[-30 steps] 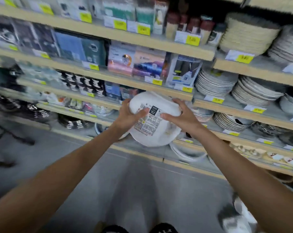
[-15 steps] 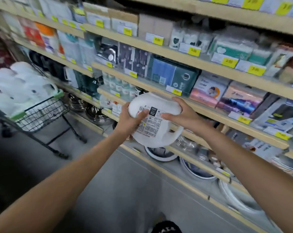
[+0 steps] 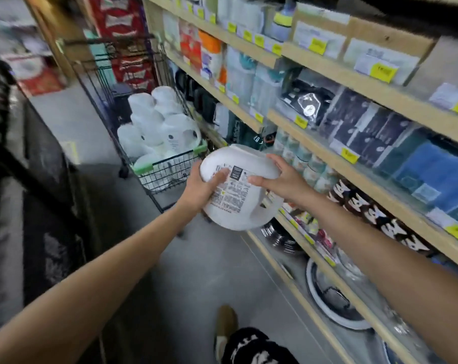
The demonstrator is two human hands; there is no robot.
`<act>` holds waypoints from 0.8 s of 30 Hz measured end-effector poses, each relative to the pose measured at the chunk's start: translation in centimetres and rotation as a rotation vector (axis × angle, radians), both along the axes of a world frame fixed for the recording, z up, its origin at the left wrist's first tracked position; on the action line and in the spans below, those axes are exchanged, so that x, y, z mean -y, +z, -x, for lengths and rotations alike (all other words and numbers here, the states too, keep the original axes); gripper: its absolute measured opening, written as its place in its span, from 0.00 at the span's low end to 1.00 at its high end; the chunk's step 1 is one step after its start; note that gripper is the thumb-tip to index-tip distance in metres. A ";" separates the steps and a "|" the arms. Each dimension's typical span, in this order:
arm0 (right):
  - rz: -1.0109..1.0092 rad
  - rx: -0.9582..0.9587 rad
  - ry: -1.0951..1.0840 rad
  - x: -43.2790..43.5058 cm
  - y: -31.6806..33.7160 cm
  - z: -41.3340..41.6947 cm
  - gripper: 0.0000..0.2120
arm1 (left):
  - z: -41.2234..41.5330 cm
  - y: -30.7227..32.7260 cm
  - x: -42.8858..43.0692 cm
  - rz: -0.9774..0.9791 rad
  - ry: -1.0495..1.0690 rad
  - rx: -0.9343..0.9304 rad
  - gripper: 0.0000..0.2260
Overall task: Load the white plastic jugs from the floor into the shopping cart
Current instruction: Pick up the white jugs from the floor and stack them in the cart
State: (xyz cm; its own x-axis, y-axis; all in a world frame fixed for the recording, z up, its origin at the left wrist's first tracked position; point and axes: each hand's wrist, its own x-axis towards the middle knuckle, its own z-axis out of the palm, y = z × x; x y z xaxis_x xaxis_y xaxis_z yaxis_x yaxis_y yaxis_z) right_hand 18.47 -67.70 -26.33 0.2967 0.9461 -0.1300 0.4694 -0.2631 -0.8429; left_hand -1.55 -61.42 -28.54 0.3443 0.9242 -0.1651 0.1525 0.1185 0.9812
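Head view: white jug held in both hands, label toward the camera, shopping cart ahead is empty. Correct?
Wrong on the cart. The head view shows the shopping cart is not empty: it has several loaded jugs piled inside. The rest stands: the left hand and right hand both grip the held jug, label toward the camera.

The light is bright and even. The white jug (image 3: 238,190) in the grip is the sharpest thing, and its top shines the most. Left of the grip, the dark side is smeared and blurry. Past the grip, the jugs (image 3: 146,122) in the cart (image 3: 170,159) look soft and pale. Right of the grip, the shelves (image 3: 353,78) bend and blur near the edge. Below the grip, the floor (image 3: 196,271) is grey and shadowy
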 end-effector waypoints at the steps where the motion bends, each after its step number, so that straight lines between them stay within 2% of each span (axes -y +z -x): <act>1: 0.009 -0.007 0.031 -2.5 -0.2 0.7 0.43 | 0.7 -0.1 -2.1 0.005 0.040 -0.004 0.17; 4: 0.039 -0.035 0.128 -9.7 -0.8 2.5 0.45 | 2.9 -0.4 -7.7 0.043 0.152 0.018 0.16; 8: 0.040 -0.080 0.224 -17.3 -1.3 5.7 0.40 | 6.7 -1.5 -14.5 0.094 0.245 0.053 0.26; 10: 0.056 -0.089 0.264 -20.8 -1.8 7.3 0.44 | 8.7 -2.0 -17.6 0.099 0.265 0.020 0.32; 12: 0.055 -0.067 0.286 -24.1 -2.2 8.8 0.48 | 10.2 -2.2 -20.4 0.125 0.289 0.022 0.29; 15: 0.063 -0.059 0.264 -28.8 -3.3 10.9 0.48 | 12.0 -2.9 -25.0 0.149 0.311 0.033 0.24; 17: 0.051 -0.039 0.241 -31.8 -4.3 12.1 0.49 | 13.2 -3.0 -28.4 0.159 0.287 0.025 0.27; 20: 0.061 0.003 0.202 -36.5 -5.6 14.0 0.52 | 14.9 -3.9 -34.4 0.236 0.210 -0.004 0.40; 24: 0.061 0.069 0.126 -41.9 -7.5 16.4 0.49 | 16.7 -6.3 -42.4 0.294 0.100 -0.053 0.41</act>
State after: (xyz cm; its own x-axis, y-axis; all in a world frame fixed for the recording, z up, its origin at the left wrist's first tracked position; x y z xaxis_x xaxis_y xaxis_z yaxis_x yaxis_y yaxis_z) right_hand 2.05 -25.78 -33.85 0.1866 0.9673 -0.1719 0.5585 -0.2484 -0.7914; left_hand -18.23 -19.06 -34.86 0.2379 0.8628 -0.4460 0.1760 0.4133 0.8934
